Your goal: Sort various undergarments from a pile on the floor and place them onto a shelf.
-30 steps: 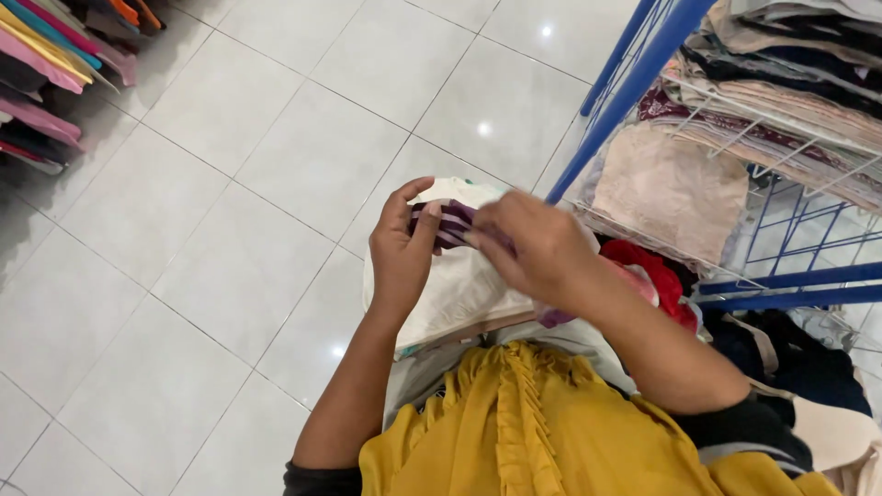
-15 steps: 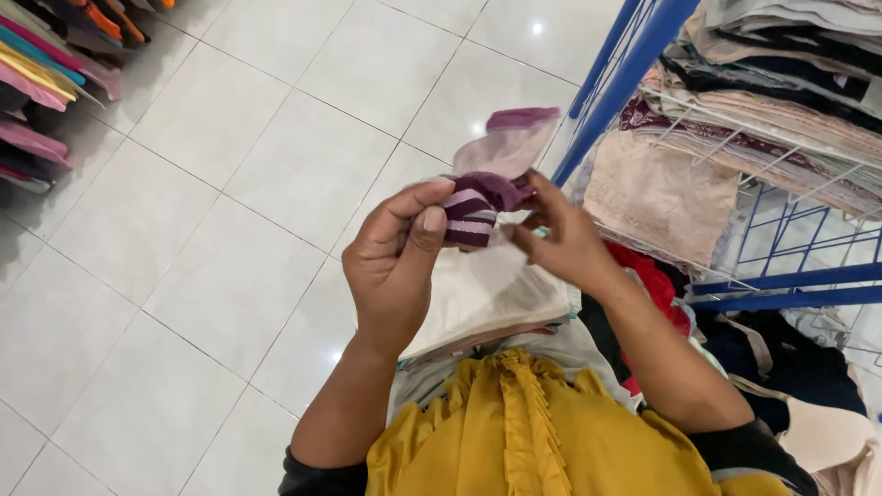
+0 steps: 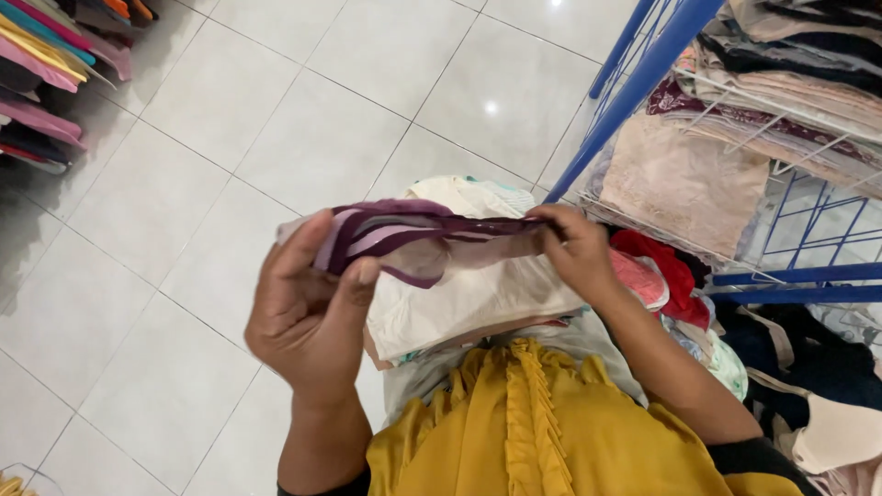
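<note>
We hold a small purple garment (image 3: 413, 234) stretched flat between our two hands, out in front of our chest. Our left hand (image 3: 308, 317) pinches one end, with the thumb on the near side and the fingers curled over the top, so the hand is closed tight on the cloth. Our right hand (image 3: 574, 248) grips the other end between thumb and fingertips, also closed, with the knuckles turned up. The garment has dark purple bands and a paler, pinkish panel that sags a little in the middle between the hands.

Just below it, draped over our right forearm and against our body, lies a cream cloth (image 3: 469, 294), and beside that we see red and pink pieces (image 3: 657, 266) bunched up near our right wrist. A yellow top (image 3: 542, 432) with a ruffled front covers our chest at the bottom of the view.

To our right stands a blue wire rack (image 3: 643, 83) with folded beige, pink and dark clothes (image 3: 772, 101) stacked on its shelves; more dark and pale items (image 3: 827, 386) hang lower down beside it. Under everything runs a white tiled floor (image 3: 276, 138). At the far upper left, well apart from us, sits a pile of bright folded clothes (image 3: 46, 64).

Both our forearms angle in from the bottom, the left raised nearly upright, the right reaching forward.
</note>
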